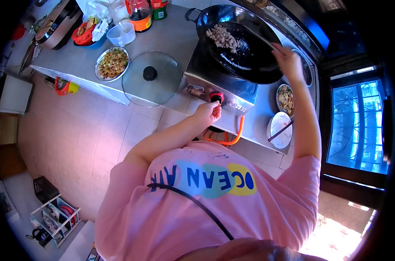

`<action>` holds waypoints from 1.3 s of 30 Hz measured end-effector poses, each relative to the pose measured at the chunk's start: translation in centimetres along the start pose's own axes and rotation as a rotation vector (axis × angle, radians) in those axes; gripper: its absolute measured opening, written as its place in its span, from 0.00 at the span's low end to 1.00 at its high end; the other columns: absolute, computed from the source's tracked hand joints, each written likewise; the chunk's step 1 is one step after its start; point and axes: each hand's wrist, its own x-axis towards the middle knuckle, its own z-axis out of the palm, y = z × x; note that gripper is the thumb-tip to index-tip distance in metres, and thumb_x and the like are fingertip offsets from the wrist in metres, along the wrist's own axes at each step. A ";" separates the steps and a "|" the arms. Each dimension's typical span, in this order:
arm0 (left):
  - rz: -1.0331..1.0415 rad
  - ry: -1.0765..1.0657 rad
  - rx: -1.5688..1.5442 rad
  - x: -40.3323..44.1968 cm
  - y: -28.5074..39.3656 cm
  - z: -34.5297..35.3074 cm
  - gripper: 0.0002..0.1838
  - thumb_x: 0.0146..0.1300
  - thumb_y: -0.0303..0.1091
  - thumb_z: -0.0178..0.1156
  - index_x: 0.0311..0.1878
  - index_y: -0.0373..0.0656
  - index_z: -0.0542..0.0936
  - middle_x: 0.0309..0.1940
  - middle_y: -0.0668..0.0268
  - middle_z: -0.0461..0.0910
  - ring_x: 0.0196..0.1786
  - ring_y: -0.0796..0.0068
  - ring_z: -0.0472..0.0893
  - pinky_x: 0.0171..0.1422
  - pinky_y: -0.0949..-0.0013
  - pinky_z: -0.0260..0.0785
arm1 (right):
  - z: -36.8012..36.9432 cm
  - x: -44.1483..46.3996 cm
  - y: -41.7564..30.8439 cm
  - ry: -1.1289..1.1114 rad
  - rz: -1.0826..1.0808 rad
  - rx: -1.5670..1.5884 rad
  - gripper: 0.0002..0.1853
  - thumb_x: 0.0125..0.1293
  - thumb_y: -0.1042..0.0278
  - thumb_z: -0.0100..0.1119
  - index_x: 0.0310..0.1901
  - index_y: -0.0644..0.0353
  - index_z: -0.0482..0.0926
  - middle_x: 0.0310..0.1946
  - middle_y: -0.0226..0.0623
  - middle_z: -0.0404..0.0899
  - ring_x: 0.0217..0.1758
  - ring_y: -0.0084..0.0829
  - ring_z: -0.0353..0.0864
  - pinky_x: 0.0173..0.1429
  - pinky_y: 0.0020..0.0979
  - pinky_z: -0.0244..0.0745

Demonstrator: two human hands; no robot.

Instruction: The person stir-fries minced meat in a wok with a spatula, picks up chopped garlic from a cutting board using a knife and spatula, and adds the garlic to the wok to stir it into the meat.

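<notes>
My left hand (207, 113) is closed on the red and black stove knob (216, 96) at the front of the metal gas stove (232, 87). In my right hand (288, 62) is the handle of a spatula (259, 36), reaching into the black wok (260, 69). Crumbly minced meat (223, 38) lies on the wok's far left side. The spatula's far end is hard to make out against the dark wok. Left of the stove, a glass lid (162, 82) with a black knob lies on the counter.
A plate of chopped food (112, 64) sits beside the lid. Behind it stand a clear plastic tub (121, 35), a red basket (83, 34) and a sauce bottle (140, 17). Right of the stove are another food plate (285, 99) and a white bowl (279, 127). An orange hose (241, 129) hangs below.
</notes>
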 end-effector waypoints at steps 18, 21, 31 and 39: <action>-0.029 -0.030 0.379 -2.5 2.8 -2.3 0.11 0.57 0.30 0.63 0.36 0.35 0.72 0.28 0.60 0.73 0.31 0.70 0.74 0.37 0.65 0.71 | 0.7 -5.4 -6.6 -0.026 0.028 -0.304 0.13 0.62 0.62 0.54 0.48 0.48 0.79 0.32 0.43 0.77 0.33 0.47 0.78 0.39 0.42 0.74; 0.016 -0.065 0.263 -5.9 5.5 -3.8 0.09 0.58 0.27 0.61 0.36 0.35 0.72 0.30 0.60 0.73 0.34 0.70 0.74 0.37 0.67 0.71 | -4.3 -8.2 -8.6 -0.075 -0.001 -0.356 0.13 0.62 0.64 0.55 0.48 0.50 0.80 0.28 0.42 0.75 0.30 0.41 0.78 0.33 0.36 0.72; 0.179 -0.082 0.136 -12.3 8.8 -4.9 0.06 0.58 0.26 0.59 0.34 0.37 0.72 0.30 0.62 0.74 0.33 0.72 0.74 0.38 0.69 0.71 | -1.1 -5.8 -7.9 0.041 0.066 -0.306 0.12 0.61 0.62 0.55 0.45 0.51 0.81 0.33 0.47 0.80 0.36 0.47 0.79 0.39 0.41 0.74; 0.278 -0.113 0.181 -14.8 9.0 -5.2 0.06 0.60 0.28 0.57 0.36 0.37 0.72 0.32 0.62 0.73 0.34 0.73 0.73 0.39 0.71 0.70 | 1.9 -4.3 -6.9 0.075 0.114 -0.326 0.13 0.61 0.60 0.55 0.45 0.49 0.81 0.31 0.47 0.79 0.35 0.47 0.80 0.39 0.41 0.75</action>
